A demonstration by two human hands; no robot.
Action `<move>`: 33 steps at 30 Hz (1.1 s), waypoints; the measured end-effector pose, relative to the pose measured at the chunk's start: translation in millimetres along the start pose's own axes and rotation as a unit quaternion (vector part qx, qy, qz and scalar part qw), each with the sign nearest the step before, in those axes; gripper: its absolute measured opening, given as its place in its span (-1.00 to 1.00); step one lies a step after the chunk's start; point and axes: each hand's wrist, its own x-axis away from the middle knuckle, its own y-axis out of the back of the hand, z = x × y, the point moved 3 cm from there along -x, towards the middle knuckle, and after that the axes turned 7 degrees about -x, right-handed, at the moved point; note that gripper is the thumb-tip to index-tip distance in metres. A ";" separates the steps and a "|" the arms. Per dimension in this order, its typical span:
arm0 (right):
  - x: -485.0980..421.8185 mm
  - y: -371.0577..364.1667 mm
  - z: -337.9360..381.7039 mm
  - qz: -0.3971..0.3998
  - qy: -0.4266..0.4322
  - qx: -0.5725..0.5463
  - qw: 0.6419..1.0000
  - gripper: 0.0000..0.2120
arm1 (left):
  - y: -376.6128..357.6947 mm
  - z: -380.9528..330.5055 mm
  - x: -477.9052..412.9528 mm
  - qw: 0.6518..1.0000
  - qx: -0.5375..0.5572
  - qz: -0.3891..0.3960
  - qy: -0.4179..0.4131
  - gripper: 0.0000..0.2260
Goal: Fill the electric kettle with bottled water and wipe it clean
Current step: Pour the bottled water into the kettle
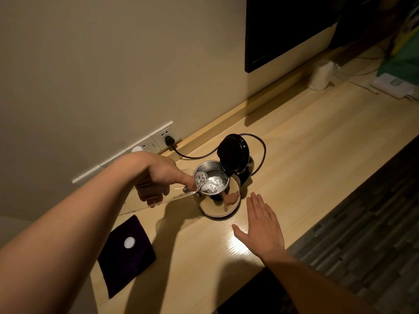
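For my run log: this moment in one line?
pouring | left hand grips clear plastic bottle over open steel kettle | right hand outstretched beside kettle

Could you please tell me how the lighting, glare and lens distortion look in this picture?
Head view: warm, dim light; a bright glare patch on the counter beside the right hand; the left hand and bottle throw dark shadows onto it; the shiny kettle mirrors a hand; the wide lens slants the wall and counter edge; the far right corner looks soft.
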 end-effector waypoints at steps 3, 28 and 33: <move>0.5 0.6 0.6 -0.001 0.000 0.001 1.000 -0.04 | 4.9 -4.8 -3.1 1.000 -0.019 -0.007 0.020 -0.43; 0.7 2.6 1.5 0.006 -0.001 0.006 1.000 -0.03 | 12.3 -59.9 -2.1 0.981 -0.162 -0.005 0.106 -0.13; 0.6 1.8 1.4 0.002 -0.002 0.003 1.000 -0.03 | 13.0 -60.6 -8.3 0.982 -0.159 0.010 0.101 -0.07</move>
